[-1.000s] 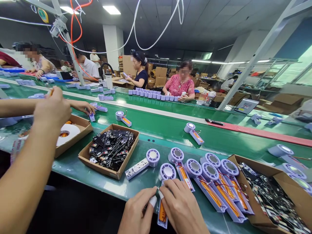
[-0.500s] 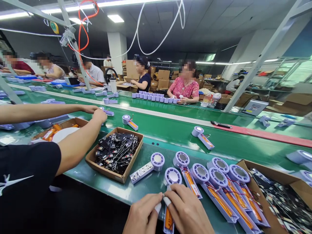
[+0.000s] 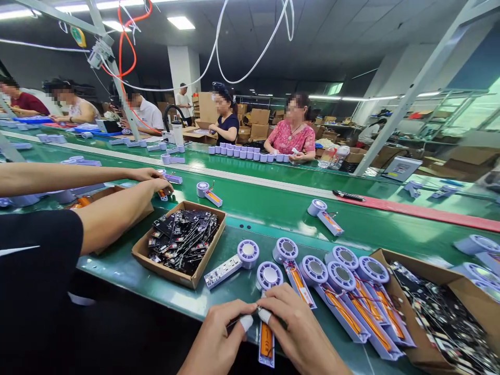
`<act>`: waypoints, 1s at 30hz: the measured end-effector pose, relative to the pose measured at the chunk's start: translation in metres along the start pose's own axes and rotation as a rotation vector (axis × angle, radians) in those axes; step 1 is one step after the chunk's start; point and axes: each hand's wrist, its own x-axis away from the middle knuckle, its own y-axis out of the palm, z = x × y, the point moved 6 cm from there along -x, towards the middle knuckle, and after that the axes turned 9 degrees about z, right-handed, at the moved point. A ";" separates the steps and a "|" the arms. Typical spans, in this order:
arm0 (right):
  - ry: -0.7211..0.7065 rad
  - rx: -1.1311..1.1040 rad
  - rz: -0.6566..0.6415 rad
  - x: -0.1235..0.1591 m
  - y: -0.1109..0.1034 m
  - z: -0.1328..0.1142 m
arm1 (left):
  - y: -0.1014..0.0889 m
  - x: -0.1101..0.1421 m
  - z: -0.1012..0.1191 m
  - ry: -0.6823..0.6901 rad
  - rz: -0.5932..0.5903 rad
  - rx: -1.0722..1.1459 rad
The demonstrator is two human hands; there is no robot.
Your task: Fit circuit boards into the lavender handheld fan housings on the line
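A lilac handheld fan [image 3: 269, 276] lies on the green bench in front of me, its round head away from me and an orange battery [image 3: 267, 341] in its open handle. My left hand [image 3: 221, 333] and my right hand [image 3: 292, 325] meet over the upper handle, with white covers on the thumbs. Both pinch at one spot, and the tiny piece between the fingertips is too small to make out. Left of them rests another fan [image 3: 247, 253] with a pale circuit board [image 3: 222, 272] along its handle. Several fans with batteries and thin wires [image 3: 341, 276] lie to the right.
Cardboard boxes of black circuit boards stand at left [image 3: 183, 239] and right [image 3: 441, 312]. A co-worker's arms [image 3: 117, 208] reach in from the left. Beyond runs a green conveyor [image 3: 265, 208] carrying fans and a black-handled cutter [image 3: 347, 196]. People sit across it.
My hands keep their pinch while the view shifts slightly, and more of the fan's handle shows. The co-worker's near hand has shifted, uncovering a fan's battery end.
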 end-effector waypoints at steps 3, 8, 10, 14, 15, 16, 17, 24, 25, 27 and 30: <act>0.142 -0.073 0.063 0.010 -0.010 0.018 | -0.001 0.000 -0.008 -0.075 -0.008 0.035; 0.153 -0.081 0.077 0.022 -0.023 0.024 | -0.002 0.003 -0.023 -0.085 -0.007 -0.016; 0.148 -0.094 0.041 0.023 -0.020 0.020 | 0.001 0.005 -0.026 -0.096 -0.028 0.002; 0.119 -0.131 0.003 0.024 -0.009 0.015 | 0.008 0.007 -0.032 -0.125 -0.060 -0.031; 0.107 -0.131 0.003 0.025 -0.007 0.016 | 0.009 0.007 -0.033 -0.128 -0.057 -0.064; 0.096 -0.125 0.011 0.025 -0.006 0.018 | 0.008 0.006 -0.033 -0.117 -0.042 -0.105; 0.089 -0.113 0.029 0.026 -0.005 0.021 | 0.008 0.005 -0.032 -0.091 -0.021 -0.149; 0.050 -0.098 0.270 0.014 -0.010 0.020 | 0.018 0.001 -0.001 0.200 -0.131 -0.687; 0.089 -0.120 0.253 0.010 -0.006 0.018 | 0.019 0.001 0.002 0.212 -0.148 -0.793; 0.202 -0.158 0.215 0.005 0.004 0.017 | 0.019 0.002 0.005 0.234 -0.149 -0.923; 0.392 -0.239 0.196 0.004 0.018 0.024 | 0.016 0.004 0.005 0.258 -0.094 -0.830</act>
